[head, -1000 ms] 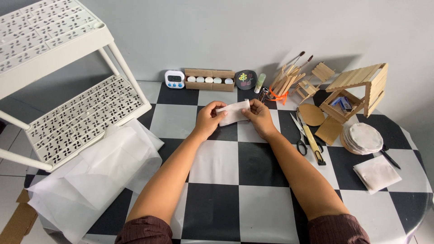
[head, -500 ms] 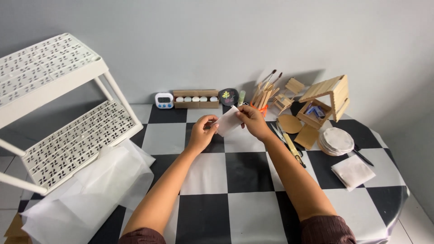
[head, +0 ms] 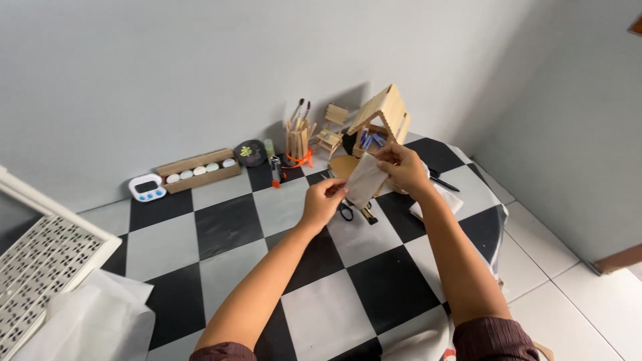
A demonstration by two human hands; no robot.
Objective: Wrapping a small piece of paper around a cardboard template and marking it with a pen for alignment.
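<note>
Both of my hands hold a small sheet of white paper lifted above the black and white checkered table. My left hand pinches its lower left edge. My right hand grips its upper right corner. The paper hangs tilted between them, in front of a small house of wooden sticks. Black scissors lie on the table just below the paper.
Along the wall stand a white timer, a cardboard tray of white round pieces, a dark round tin and a cup of wooden sticks. A white perforated rack and crumpled white paper sit at left.
My hands have lifted the white paper off the table and carried it to the right, toward the wooden house. The view has swung right and up.
</note>
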